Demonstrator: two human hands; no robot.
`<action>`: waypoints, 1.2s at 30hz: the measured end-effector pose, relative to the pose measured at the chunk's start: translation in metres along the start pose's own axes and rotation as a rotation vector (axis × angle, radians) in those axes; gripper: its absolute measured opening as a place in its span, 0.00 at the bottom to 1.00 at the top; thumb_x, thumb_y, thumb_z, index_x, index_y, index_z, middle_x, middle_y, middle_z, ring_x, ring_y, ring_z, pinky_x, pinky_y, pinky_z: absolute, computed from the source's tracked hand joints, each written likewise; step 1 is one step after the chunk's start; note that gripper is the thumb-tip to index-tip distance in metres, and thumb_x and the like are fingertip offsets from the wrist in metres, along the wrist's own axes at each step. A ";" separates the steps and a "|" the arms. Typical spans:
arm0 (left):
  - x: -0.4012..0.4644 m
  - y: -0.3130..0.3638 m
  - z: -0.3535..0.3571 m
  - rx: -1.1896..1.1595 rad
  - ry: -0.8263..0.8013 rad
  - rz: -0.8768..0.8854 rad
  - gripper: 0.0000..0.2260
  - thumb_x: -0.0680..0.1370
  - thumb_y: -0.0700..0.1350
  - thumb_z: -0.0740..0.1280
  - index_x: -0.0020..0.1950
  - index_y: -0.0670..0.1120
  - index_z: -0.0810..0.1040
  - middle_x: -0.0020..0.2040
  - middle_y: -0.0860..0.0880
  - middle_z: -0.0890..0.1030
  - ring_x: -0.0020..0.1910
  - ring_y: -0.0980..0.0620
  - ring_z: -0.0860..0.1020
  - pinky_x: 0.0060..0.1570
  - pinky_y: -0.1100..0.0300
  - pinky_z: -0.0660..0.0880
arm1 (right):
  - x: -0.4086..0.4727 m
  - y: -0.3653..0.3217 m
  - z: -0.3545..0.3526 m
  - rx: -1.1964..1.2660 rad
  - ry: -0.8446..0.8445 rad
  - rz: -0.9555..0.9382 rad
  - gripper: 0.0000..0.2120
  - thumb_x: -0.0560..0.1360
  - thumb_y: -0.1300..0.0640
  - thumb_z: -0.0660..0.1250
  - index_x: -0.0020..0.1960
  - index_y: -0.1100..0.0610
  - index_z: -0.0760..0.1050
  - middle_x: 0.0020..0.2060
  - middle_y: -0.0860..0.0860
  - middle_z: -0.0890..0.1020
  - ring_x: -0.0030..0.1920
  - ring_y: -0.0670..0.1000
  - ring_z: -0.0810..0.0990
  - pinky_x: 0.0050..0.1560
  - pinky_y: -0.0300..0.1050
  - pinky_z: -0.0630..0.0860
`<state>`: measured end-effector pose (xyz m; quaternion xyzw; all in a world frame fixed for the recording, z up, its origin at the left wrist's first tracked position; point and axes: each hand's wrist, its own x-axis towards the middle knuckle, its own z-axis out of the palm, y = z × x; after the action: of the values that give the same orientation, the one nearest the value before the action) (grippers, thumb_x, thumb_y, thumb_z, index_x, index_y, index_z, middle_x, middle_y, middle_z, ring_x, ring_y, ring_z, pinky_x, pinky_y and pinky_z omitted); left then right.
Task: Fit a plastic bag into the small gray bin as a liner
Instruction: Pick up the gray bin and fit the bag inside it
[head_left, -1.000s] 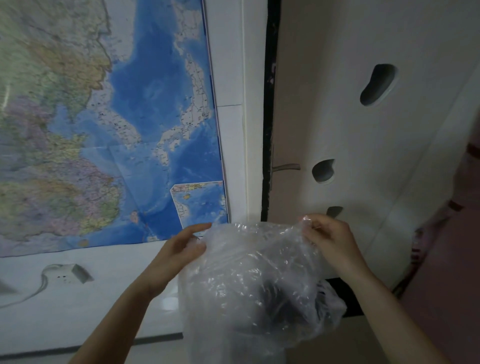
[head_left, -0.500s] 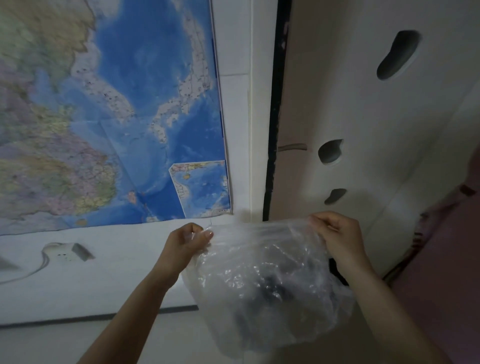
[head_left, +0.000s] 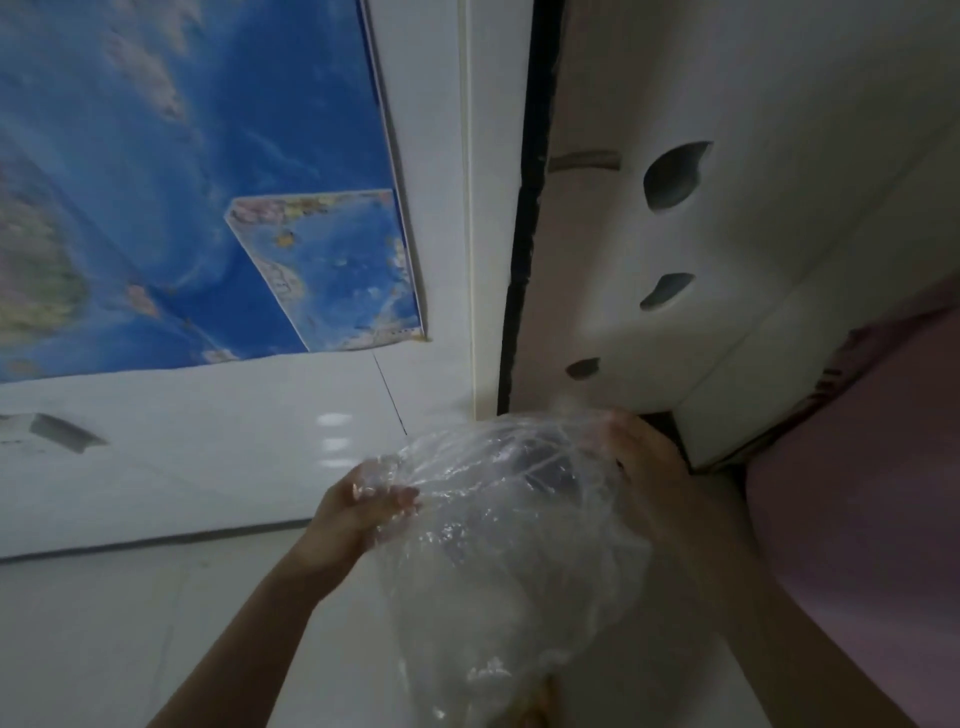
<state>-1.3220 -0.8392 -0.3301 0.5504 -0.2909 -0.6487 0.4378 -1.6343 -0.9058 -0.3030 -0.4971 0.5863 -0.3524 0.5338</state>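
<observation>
A clear, crinkled plastic bag (head_left: 498, 561) hangs in front of me, its mouth stretched between both hands. My left hand (head_left: 358, 512) pinches the left side of the bag's rim. My right hand (head_left: 644, 467) grips the right side of the rim, partly behind the film. A dark shape (head_left: 545, 467) shows faintly through the upper part of the bag; I cannot tell what it is. No gray bin is clearly in view.
A blue wall map (head_left: 197, 197) covers the upper left of the white tiled wall. A wall socket (head_left: 57, 431) sits at the left. A white cabinet panel with cut-out holes (head_left: 675, 176) stands to the right, and pink fabric (head_left: 872, 493) lies at the far right.
The view has tilted downward, so map and cabinet slid up in the frame. Both hands lowered the bag toward the floor, still holding its rim apart.
</observation>
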 end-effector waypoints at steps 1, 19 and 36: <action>0.007 -0.005 -0.002 -0.026 -0.013 -0.023 0.20 0.63 0.41 0.77 0.53 0.42 0.79 0.45 0.42 0.81 0.44 0.46 0.82 0.42 0.56 0.79 | 0.004 0.013 -0.002 -0.034 -0.068 0.035 0.18 0.72 0.41 0.63 0.59 0.49 0.74 0.51 0.40 0.80 0.50 0.38 0.79 0.42 0.27 0.74; 0.127 -0.255 -0.041 -0.064 0.344 -0.473 0.35 0.60 0.60 0.72 0.63 0.47 0.72 0.54 0.46 0.80 0.51 0.46 0.80 0.44 0.52 0.77 | 0.065 0.307 0.071 -0.230 0.019 0.556 0.09 0.69 0.58 0.73 0.41 0.60 0.74 0.33 0.53 0.82 0.27 0.45 0.82 0.22 0.35 0.72; 0.231 -0.452 -0.076 0.505 0.270 -0.488 0.41 0.63 0.45 0.79 0.71 0.52 0.63 0.67 0.44 0.63 0.60 0.42 0.72 0.61 0.45 0.73 | 0.142 0.488 0.133 -0.888 -0.285 0.553 0.39 0.77 0.50 0.61 0.75 0.59 0.39 0.60 0.61 0.78 0.53 0.59 0.80 0.49 0.49 0.77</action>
<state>-1.3633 -0.8343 -0.8411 0.7746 -0.2418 -0.5635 0.1553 -1.5958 -0.9011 -0.8269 -0.5450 0.7096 0.1535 0.4193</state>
